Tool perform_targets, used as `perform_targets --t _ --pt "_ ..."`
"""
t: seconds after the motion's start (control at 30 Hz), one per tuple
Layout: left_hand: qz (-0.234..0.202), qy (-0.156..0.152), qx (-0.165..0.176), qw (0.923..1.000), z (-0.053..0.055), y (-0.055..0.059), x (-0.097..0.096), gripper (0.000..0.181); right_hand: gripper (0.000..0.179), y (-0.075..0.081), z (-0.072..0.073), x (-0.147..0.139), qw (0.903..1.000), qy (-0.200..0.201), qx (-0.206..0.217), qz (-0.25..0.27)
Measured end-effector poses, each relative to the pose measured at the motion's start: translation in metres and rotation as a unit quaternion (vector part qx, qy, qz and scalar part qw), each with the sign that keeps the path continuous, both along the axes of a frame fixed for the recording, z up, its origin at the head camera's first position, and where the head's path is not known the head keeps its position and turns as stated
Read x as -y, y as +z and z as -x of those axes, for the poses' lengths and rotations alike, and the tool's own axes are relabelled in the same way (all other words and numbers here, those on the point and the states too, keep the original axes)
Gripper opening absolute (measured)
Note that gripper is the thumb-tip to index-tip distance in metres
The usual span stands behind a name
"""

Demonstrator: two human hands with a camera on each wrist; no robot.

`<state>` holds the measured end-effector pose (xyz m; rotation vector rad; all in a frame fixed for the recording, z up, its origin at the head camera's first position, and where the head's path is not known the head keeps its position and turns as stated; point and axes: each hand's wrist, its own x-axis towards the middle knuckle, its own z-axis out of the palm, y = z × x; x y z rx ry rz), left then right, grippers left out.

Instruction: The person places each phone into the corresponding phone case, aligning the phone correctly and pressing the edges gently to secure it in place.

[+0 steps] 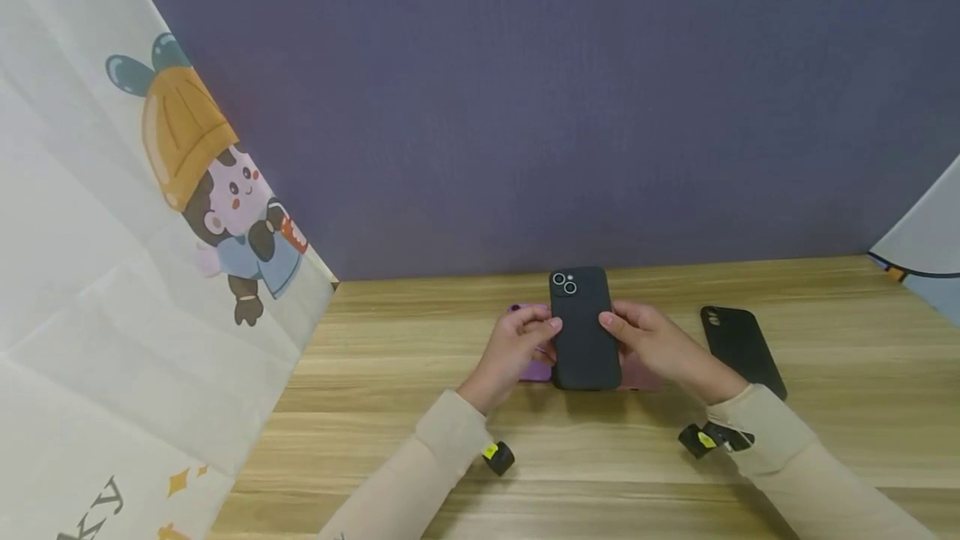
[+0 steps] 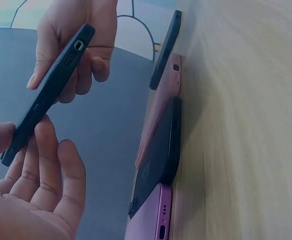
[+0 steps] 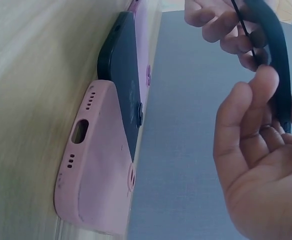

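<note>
A phone in a black case (image 1: pixel 585 340) is held above the table, its back with two camera lenses facing up in the head view. My left hand (image 1: pixel 517 348) pinches its left edge between thumb and fingers. The right hand (image 1: pixel 660 344) grips the opposite edge, thumb on the back. Below it lie a purple phone case (image 1: pixel 536 371), a dark phone (image 2: pixel 156 155) with a faint logo, and a pink phone case (image 3: pixel 103 165); the held phone hides the dark one from the head view. Whether the purple and pink cases contain phones I cannot tell.
Another black phone case (image 1: pixel 744 352) with camera cutouts lies at the right, near my right forearm. The wooden table (image 1: pixel 360 415) meets a dark blue-grey panel (image 1: pixel 525 107) at the back. A white printed sheet (image 1: pixel 90 298) slopes along the left side.
</note>
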<state>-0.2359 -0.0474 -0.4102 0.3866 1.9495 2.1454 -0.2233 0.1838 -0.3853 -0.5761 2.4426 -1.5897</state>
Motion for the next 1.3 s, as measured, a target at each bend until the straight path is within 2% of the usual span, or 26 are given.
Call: perform_targets --t 0.17,0.43,1.3 --pt "0.002 0.007 -0.007 0.9999 0.0007 0.0002 -0.0012 0.026 0.046 -0.0011 0.0004 -0.0012 0.9999 0.002 0.008 0.008" --pt "0.011 0.021 -0.017 0.9996 -0.0017 0.0011 -0.0025 0.025 0.048 -0.0017 0.0006 -0.0013 0.999 0.004 0.045 0.004" --pt "0.019 0.021 -0.005 0.9996 -0.0013 -0.0006 -0.0007 0.027 0.049 -0.0014 0.0027 0.0005 0.9987 0.011 0.051 -0.001"
